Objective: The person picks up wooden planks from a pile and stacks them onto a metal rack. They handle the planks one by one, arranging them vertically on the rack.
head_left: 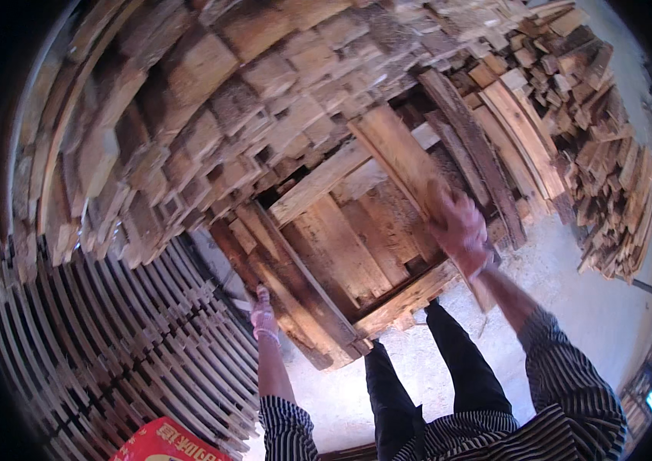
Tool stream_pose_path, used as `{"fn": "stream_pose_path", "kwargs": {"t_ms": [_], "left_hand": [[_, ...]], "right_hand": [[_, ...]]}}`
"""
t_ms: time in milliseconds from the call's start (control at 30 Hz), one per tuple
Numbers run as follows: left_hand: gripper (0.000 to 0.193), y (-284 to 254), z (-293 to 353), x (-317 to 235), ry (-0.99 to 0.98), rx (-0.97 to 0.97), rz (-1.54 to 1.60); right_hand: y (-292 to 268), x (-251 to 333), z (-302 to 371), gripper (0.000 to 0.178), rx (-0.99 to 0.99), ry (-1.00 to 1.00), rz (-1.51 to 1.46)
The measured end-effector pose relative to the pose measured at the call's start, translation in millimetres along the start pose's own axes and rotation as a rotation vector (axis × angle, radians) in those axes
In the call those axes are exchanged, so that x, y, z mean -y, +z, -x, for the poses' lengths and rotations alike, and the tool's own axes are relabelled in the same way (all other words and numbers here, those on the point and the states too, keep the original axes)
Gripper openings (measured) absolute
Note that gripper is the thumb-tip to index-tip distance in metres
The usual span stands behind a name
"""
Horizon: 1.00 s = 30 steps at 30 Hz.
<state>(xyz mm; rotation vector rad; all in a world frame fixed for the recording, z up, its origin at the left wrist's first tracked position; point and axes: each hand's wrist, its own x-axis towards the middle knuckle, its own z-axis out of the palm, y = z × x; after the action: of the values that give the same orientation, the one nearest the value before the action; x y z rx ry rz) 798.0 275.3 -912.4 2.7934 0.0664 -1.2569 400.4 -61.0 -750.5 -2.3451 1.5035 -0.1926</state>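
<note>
A low stack of rough boards in front of me forms a roughly square frame, with several planks [337,246] lying side by side inside it. My right hand [460,230] is closed over a wide wooden plank [399,150] along the right side, which runs away from me toward the far wood pile. At the left side my left hand [264,315] is against the outer edge of a long wooden board [287,300]. Its thumb points up along the wood, and the other fingers are mostly hidden. A crosspiece [406,296] closes the near side, just ahead of my feet.
A tall pile of stacked timber [249,92] rises beyond the frame. Slatted strips [126,346] stand in rows at left, near a red printed bag [168,442]. Loose offcuts [610,184] are heaped at right. Pale dusty floor [556,307] lies around my legs.
</note>
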Motion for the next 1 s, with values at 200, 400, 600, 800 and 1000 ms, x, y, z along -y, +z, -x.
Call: {"fn": "stream_pose_path", "kwargs": {"t_ms": [200, 400, 600, 800, 1000], "left_hand": [[0.086, -16.1, -31.2, 67.0, 0.258, -0.225, 0.016], [0.091, -6.6, -19.3, 52.0, 0.606, -0.151, 0.435], [0.092, 15.5, -4.9, 15.3, 0.280, -0.025, 0.449], [0.083, 4.2, -42.4, 43.5, 0.220, -0.095, 0.398], [0.089, 16.5, -32.6, 26.6, 0.154, 0.023, 0.606]], "right_hand": [[101.7, 136.3, 56.1, 0.069, 0.151, -0.135, -0.122], [156.8, 209.1, 77.6, 0.072, 0.235, -0.131, -0.414], [67.0, 100.6, 11.8, 0.079, -0.178, 0.011, 0.097], [42.6, 22.6, -36.2, 0.079, 0.094, 0.000, 0.038], [48.4, 37.8, -29.3, 0.073, 0.013, 0.000, 0.032]]}}
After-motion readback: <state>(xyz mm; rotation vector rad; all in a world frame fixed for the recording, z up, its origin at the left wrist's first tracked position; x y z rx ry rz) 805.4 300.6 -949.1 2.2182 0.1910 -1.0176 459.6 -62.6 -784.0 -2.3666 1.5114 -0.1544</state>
